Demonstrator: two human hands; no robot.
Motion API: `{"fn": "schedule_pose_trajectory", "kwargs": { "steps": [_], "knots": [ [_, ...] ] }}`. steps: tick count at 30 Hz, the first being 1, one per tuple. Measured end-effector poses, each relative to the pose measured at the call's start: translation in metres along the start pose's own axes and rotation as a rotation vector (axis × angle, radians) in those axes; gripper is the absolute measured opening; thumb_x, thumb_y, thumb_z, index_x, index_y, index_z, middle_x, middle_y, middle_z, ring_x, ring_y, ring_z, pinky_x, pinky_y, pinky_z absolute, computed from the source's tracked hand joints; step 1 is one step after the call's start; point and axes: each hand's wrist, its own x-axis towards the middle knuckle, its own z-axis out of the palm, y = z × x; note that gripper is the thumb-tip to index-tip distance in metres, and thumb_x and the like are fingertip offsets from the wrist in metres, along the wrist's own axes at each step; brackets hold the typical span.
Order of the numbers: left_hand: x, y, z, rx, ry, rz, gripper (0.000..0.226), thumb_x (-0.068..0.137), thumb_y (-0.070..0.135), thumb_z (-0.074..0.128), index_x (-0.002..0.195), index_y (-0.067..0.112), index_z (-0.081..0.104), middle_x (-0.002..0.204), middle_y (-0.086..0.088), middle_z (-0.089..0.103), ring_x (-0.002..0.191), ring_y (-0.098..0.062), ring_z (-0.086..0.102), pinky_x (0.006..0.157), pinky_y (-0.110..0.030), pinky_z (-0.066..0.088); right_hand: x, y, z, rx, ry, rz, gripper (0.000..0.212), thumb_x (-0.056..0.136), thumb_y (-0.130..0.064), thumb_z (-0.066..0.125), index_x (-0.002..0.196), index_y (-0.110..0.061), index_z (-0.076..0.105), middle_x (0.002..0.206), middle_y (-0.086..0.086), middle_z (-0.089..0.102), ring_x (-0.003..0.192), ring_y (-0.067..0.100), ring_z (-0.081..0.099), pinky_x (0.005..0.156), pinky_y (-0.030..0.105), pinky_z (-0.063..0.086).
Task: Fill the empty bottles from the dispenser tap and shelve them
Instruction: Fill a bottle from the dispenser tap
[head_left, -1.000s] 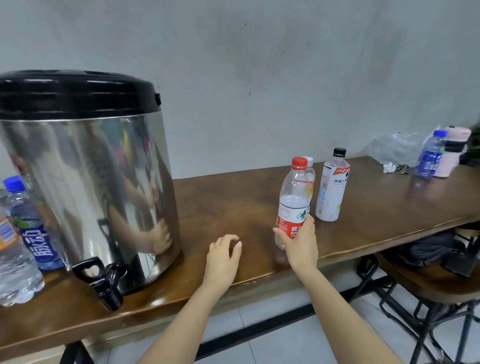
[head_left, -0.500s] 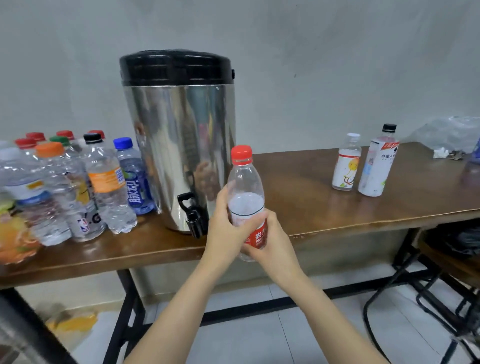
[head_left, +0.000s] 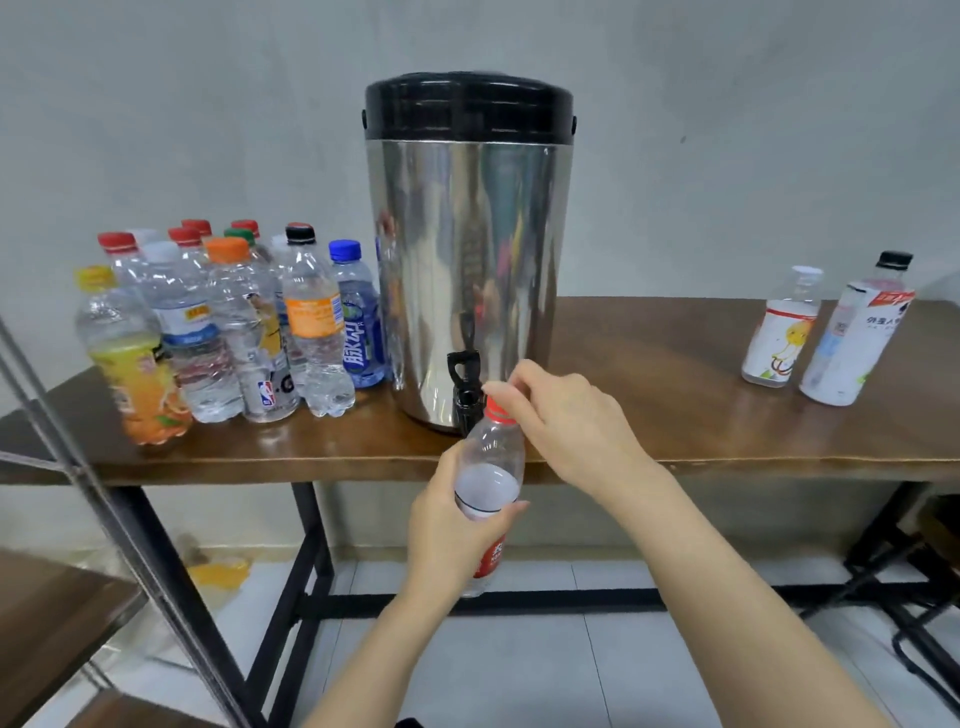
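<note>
Grey wall (head_left: 208, 104) backs a brown wooden table (head_left: 675, 395) over pale tiles. Before its edge, left hand (head_left: 447, 530) grips the bottle (head_left: 491, 467); right hand (head_left: 566, 415) fingertips pinch its red cap (head_left: 496, 408), beside the dispenser (head_left: 462, 260) tap (head_left: 465, 387).

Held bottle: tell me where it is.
Head view, centre: the bottle is before the table edge, cap beside the tap, left hand gripping its body, right hand pinching the cap.
</note>
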Motion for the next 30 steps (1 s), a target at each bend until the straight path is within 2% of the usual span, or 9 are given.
{"fn": "schedule_pose_trajectory", "kwargs": {
  "steps": [4, 7, 11, 14, 18, 21, 23, 26, 30],
  "knots": [
    [-0.002, -0.007, -0.004, 0.087, 0.007, 0.07, 0.078, 0.065, 0.029, 0.089, 0.124, 0.055, 0.046, 0.121, 0.025, 0.06, 0.111, 0.004, 0.054, 0.089, -0.017, 0.044, 0.009, -0.014, 0.005, -0.331, 0.025, -0.03, 0.057, 0.093, -0.07, 0.031, 0.082, -0.018, 0.051, 0.07, -0.002, 0.048, 0.071, 0.025, 0.047, 0.061, 0.032, 0.037],
    [0.001, -0.011, -0.009, 0.081, -0.054, 0.037, 0.074, 0.063, 0.03, 0.091, 0.116, 0.058, 0.048, 0.116, 0.03, 0.061, 0.108, 0.014, 0.054, 0.087, -0.009, 0.042, 0.009, -0.013, 0.005, -0.3, -0.033, -0.126, 0.047, 0.1, -0.057, 0.034, 0.077, -0.017, 0.042, 0.066, 0.0, 0.043, 0.071, 0.028, 0.046, 0.061, 0.034, 0.037],
    [0.003, -0.02, -0.011, 0.069, -0.14, -0.025, 0.068, 0.062, 0.028, 0.092, 0.111, 0.054, 0.052, 0.108, 0.026, 0.067, 0.099, 0.013, 0.059, 0.083, -0.012, 0.048, 0.008, 0.0, 0.0, -0.051, -0.269, -0.182, 0.035, 0.101, -0.046, 0.038, 0.096, -0.015, 0.051, 0.086, 0.003, 0.056, 0.08, 0.024, 0.054, 0.071, 0.036, 0.045],
    [0.001, -0.025, -0.008, 0.053, -0.151, -0.065, 0.067, 0.061, 0.03, 0.092, 0.11, 0.054, 0.053, 0.105, 0.026, 0.068, 0.098, 0.009, 0.061, 0.086, -0.021, 0.052, 0.007, 0.017, 0.005, 0.239, -0.315, -0.093, 0.018, 0.096, -0.035, 0.058, 0.1, -0.02, 0.048, 0.091, -0.004, 0.057, 0.078, 0.013, 0.052, 0.072, 0.029, 0.045],
    [-0.005, -0.03, -0.002, 0.013, -0.181, -0.081, 0.076, 0.065, 0.024, 0.089, 0.122, 0.054, 0.048, 0.114, 0.032, 0.062, 0.107, 0.006, 0.059, 0.088, -0.018, 0.05, 0.009, 0.032, 0.012, 0.392, -0.282, -0.138, 0.015, 0.092, -0.014, 0.066, 0.105, -0.021, 0.063, 0.099, -0.009, 0.06, 0.078, -0.003, 0.057, 0.074, 0.013, 0.043],
    [-0.005, -0.03, -0.001, 0.043, -0.194, -0.068, 0.075, 0.07, 0.022, 0.086, 0.12, 0.059, 0.043, 0.113, 0.041, 0.056, 0.107, 0.013, 0.054, 0.083, -0.007, 0.045, 0.012, 0.037, 0.013, 0.335, -0.3, -0.089, 0.03, 0.091, -0.031, 0.068, 0.12, -0.029, 0.061, 0.11, -0.005, 0.057, 0.087, 0.005, 0.058, 0.077, 0.017, 0.045],
    [-0.004, -0.028, 0.0, 0.077, -0.188, -0.055, 0.076, 0.07, 0.024, 0.084, 0.117, 0.063, 0.04, 0.111, 0.045, 0.054, 0.105, 0.016, 0.053, 0.079, -0.003, 0.042, 0.012, 0.037, 0.015, 0.319, -0.309, -0.014, 0.034, 0.089, -0.044, 0.065, 0.118, -0.026, 0.059, 0.104, -0.004, 0.061, 0.084, 0.011, 0.061, 0.071, 0.023, 0.049],
    [-0.004, -0.028, 0.003, 0.087, -0.18, -0.064, 0.073, 0.068, 0.031, 0.083, 0.117, 0.062, 0.04, 0.109, 0.038, 0.058, 0.104, 0.01, 0.056, 0.08, -0.007, 0.045, 0.011, 0.034, 0.018, 0.275, -0.263, -0.048, 0.024, 0.092, -0.04, 0.063, 0.102, -0.018, 0.066, 0.094, -0.002, 0.062, 0.085, 0.016, 0.061, 0.069, 0.029, 0.054],
    [-0.005, -0.035, 0.006, 0.033, -0.186, -0.129, 0.068, 0.065, 0.053, 0.081, 0.123, 0.053, 0.046, 0.112, 0.03, 0.062, 0.104, 0.004, 0.059, 0.081, -0.016, 0.051, 0.012, 0.034, 0.02, 0.285, -0.319, -0.101, 0.019, 0.094, -0.025, 0.063, 0.11, -0.017, 0.068, 0.102, -0.004, 0.064, 0.096, 0.013, 0.06, 0.085, 0.026, 0.05]
  ]
}}
